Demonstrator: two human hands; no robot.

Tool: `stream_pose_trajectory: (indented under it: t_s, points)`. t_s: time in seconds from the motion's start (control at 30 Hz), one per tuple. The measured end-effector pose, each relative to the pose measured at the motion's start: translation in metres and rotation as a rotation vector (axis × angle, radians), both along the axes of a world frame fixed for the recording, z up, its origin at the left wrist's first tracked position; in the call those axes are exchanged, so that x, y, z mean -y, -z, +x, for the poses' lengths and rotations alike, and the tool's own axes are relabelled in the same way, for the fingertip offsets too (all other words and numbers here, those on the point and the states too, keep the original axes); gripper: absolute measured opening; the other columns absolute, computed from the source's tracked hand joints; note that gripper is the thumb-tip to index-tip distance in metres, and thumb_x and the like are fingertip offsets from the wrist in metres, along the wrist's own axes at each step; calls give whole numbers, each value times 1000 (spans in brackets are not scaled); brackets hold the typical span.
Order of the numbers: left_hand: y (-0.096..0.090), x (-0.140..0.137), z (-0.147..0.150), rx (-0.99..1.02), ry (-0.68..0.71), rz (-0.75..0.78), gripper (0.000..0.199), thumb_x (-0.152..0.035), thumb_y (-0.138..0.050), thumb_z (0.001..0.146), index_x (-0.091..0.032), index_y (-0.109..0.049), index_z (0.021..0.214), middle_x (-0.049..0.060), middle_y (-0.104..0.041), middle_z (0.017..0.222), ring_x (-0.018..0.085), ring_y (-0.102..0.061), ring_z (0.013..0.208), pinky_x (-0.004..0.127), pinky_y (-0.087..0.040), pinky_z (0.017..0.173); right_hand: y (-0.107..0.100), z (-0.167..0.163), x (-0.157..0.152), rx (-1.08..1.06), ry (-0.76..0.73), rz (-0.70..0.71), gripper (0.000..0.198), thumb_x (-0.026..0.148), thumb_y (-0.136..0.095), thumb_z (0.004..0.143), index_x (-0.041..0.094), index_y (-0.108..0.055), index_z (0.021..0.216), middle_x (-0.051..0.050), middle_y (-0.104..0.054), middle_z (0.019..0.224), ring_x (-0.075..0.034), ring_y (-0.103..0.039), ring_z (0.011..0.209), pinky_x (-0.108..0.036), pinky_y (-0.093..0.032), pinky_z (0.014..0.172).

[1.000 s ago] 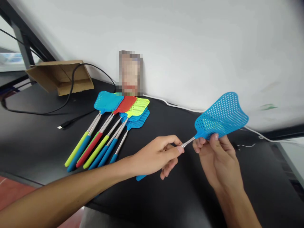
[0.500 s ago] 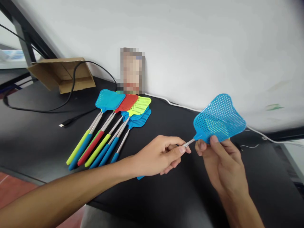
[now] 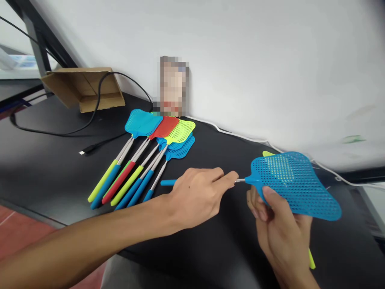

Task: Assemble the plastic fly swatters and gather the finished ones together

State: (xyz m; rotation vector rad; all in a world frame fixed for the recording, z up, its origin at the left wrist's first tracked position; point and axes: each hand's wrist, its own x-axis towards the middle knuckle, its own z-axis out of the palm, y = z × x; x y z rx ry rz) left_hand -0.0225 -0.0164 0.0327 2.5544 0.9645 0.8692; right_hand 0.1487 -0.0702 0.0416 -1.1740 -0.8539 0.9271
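A blue fly swatter (image 3: 296,184) with a perforated head lies level across both hands. My left hand (image 3: 200,196) is closed round its metal shaft, and the blue handle end sticks out on the left. My right hand (image 3: 282,224) pinches the lower edge of the head, thumb on top and fingers mostly hidden behind. A yellow-green fly swatter (image 3: 312,259) shows partly beneath the right hand and behind the blue head; most of it is hidden. Left of my hands lies a fanned pile of fly swatters in blue, red (image 3: 167,127) and yellow-green.
An open cardboard box (image 3: 102,102) lies on the black table (image 3: 228,249) at the back left, with a black cable (image 3: 98,94) looping round it. A blurred-out item (image 3: 173,86) leans on the white wall. A white cable (image 3: 234,134) runs along the wall's foot.
The blue swatter has swung from a tilt with its head up to nearly level, head lower. My left hand has turned knuckles up. More of the yellow-green swatter behind now shows.
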Motion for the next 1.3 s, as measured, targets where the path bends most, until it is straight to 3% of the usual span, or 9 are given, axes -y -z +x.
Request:
stream_pose_trajectory:
  t_s: [0.17, 0.43, 0.53, 0.63, 0.73, 0.87, 1.07, 1.17, 1.3]
  points:
    - [7, -1, -1, -169, -67, 448, 34, -7, -40, 98, -8, -60, 126, 3, -62, 77, 16, -58, 63, 31, -47, 53, 1, -3, -1, -146, -114, -78, 36, 20, -64, 92, 22, -43, 63, 6, -36, 53, -11, -33, 49, -32, -28, 50]
    - [5, -1, -2, -223, -70, 558, 32, -7, -42, 99, -3, -60, 126, 6, -65, 79, 18, -62, 68, 33, -51, 57, 6, 0, -9, -245, -196, -199, 39, 23, -61, 93, 22, -41, 59, 7, -29, 48, -11, -27, 47, -30, -26, 47]
    - [7, -2, 0, -166, -68, 437, 33, -6, -43, 98, -7, -60, 126, 6, -67, 84, 19, -63, 71, 34, -51, 61, 3, 0, -10, -236, -207, -179, 42, 26, -61, 94, 22, -40, 58, 6, -31, 50, -11, -30, 49, -30, -30, 49]
    - [4, -6, 0, -44, -60, 166, 29, -11, -43, 101, -13, -63, 122, 5, -69, 88, 18, -65, 76, 33, -52, 68, 4, 1, -9, -160, -207, -99, 34, 36, -63, 96, 22, -52, 67, 3, -42, 59, -13, -40, 56, -30, -35, 51]
    - [-9, -10, -3, 129, -75, -51, 25, -20, -43, 105, -16, -64, 118, 6, -73, 93, 18, -68, 83, 32, -52, 75, 11, 5, -8, 11, -212, -12, 27, 46, -61, 97, 21, -66, 88, -2, -57, 75, -16, -52, 68, -31, -41, 57]
    - [-25, -9, -6, 354, -62, -292, 21, -28, -42, 107, -19, -62, 109, 3, -75, 87, 18, -70, 83, 32, -52, 83, 16, 4, -5, 268, -300, -36, 23, 42, -58, 101, 22, -69, 104, -4, -67, 93, -16, -58, 75, -32, -48, 69]
    - [-17, -2, 2, 645, 55, -732, 20, -40, -43, 108, -21, -50, 104, 6, -75, 115, 12, -70, 70, 25, -52, 65, 17, -10, 2, 429, -446, -28, 19, 37, -60, 101, 25, -64, 114, -1, -67, 88, -17, -63, 79, -29, -49, 72]
    - [-9, -1, 6, 566, 109, -780, 23, -39, -45, 107, -20, -56, 105, 6, -75, 110, 14, -71, 73, 26, -53, 68, 19, -10, 2, 410, -386, -62, 19, 38, -57, 102, 24, -60, 115, 2, -63, 73, -14, -58, 65, -27, -47, 63]
    - [-6, -5, 6, 439, 47, -627, 24, -35, -52, 103, -19, -67, 114, 6, -76, 111, 20, -70, 104, 33, -52, 92, 10, 11, -4, 530, -168, -133, 27, 46, -63, 98, 24, -56, 111, 2, -66, 71, -14, -55, 55, -27, -43, 53]
